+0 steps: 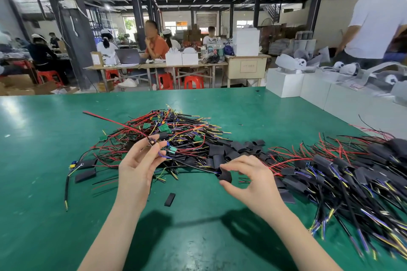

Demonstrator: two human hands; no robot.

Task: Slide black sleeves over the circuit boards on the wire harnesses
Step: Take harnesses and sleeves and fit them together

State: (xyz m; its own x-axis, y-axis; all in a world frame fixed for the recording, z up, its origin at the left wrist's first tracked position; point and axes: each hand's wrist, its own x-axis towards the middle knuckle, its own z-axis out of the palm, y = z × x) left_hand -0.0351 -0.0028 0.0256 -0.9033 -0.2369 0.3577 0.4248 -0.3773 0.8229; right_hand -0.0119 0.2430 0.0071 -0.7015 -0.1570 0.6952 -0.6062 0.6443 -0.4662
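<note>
A harness (pixel 154 142) is pinched in the left hand (pixel 141 160), mid-desk (pixel 44 138). A sleeve (pixel 225 175) is pinched in the right hand (pixel 248 180), lying to the board's right, mouth apparently toward it.

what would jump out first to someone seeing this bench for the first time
The tangled heap of red, black and yellow wire harnesses with bare green circuit boards sits mid-table on the green mat. At the right edge lies a second pile of harnesses already wearing sleeves. In front, the left hand pinches one harness while the right hand pinches a black sleeve.
</note>
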